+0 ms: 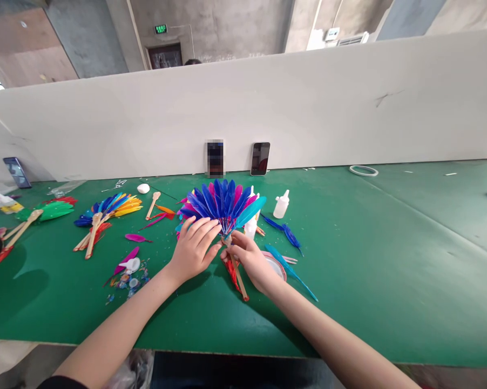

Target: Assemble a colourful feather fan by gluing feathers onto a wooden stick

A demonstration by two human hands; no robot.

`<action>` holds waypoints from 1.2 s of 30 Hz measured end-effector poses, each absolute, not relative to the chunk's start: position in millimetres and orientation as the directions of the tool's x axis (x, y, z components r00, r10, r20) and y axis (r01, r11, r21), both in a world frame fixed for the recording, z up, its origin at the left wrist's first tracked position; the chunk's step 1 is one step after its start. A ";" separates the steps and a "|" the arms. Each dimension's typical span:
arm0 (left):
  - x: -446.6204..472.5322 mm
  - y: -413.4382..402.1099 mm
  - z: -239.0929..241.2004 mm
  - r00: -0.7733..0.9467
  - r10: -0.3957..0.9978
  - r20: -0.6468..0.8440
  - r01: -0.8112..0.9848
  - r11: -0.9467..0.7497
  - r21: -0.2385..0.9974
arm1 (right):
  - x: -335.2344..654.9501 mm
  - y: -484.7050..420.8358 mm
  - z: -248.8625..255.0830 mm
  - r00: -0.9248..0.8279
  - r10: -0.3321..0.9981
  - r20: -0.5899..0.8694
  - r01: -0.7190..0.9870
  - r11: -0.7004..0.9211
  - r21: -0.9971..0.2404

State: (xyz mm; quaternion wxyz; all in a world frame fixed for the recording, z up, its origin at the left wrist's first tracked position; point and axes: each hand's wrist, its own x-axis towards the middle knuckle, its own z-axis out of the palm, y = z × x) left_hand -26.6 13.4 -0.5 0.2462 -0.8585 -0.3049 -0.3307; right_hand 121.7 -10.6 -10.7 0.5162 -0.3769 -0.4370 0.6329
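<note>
A fan of blue, pink and light-blue feathers point(223, 202) lies on the green table point(369, 254), fixed to a wooden stick point(239, 281). My left hand point(195, 248) rests flat on the fan's lower left feathers, fingers stretched out. My right hand point(247, 259) pinches the fan's base where the feathers meet the stick. Red feathers point(231, 270) lie beneath my right hand.
A white glue bottle point(281, 205) stands right of the fan, loose blue feathers point(288, 235) beside it. A finished multicoloured fan point(108, 208) and a green one point(49, 212) lie at left, with small beads point(128, 281). Two phones point(260, 159) lean on the white partition.
</note>
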 end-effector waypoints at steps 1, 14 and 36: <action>-26.1 13.1 -0.4 0.605 0.354 0.713 0.680 -0.695 -0.232 | 121.6 -10.8 -10.6 -0.185 0.982 -0.024 -0.326 -0.084 -0.942; -25.8 13.1 -1.3 0.624 0.365 0.691 0.685 -0.681 -0.259 | 120.7 -9.7 -12.8 -0.198 0.980 -0.015 -0.340 -0.084 -0.937; -24.2 11.5 0.2 0.632 0.327 0.703 0.672 -0.682 -0.287 | 120.8 -9.3 -10.8 -0.214 0.977 -0.005 -0.346 -0.081 -0.935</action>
